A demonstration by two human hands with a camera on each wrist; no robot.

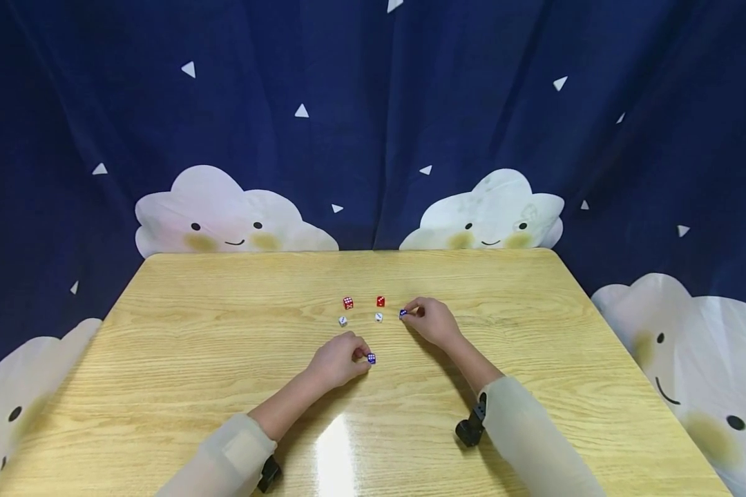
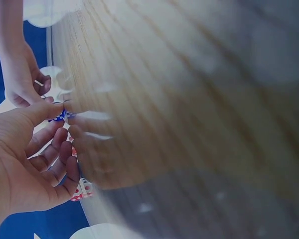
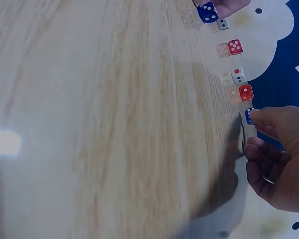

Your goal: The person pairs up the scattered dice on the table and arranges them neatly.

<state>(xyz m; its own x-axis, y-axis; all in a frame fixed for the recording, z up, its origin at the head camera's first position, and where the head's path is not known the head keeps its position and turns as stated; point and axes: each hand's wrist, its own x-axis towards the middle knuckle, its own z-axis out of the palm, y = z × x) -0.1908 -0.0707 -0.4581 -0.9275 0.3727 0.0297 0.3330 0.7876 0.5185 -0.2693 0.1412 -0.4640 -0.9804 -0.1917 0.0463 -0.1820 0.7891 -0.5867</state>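
Between thumb and fingertips my left hand (image 1: 340,360) pinches a blue die (image 1: 371,358) with white pips, low over the table. Farther back on the right, my right hand (image 1: 434,322) pinches a second blue die (image 1: 403,314); the right wrist view shows thumb and forefinger on this blue die (image 3: 249,116). Left of it lie two red dice, one red die (image 1: 348,302) at the left and another red die (image 1: 380,301) at the right. In front of them sit a white die (image 1: 342,321) and a second white die (image 1: 378,317).
The pale wooden table (image 1: 193,359) reflects a bright patch of light near its front. Behind it hangs a dark blue curtain (image 1: 348,83) with white clouds and triangles. A small black camera (image 1: 470,429) is worn at the right wrist.
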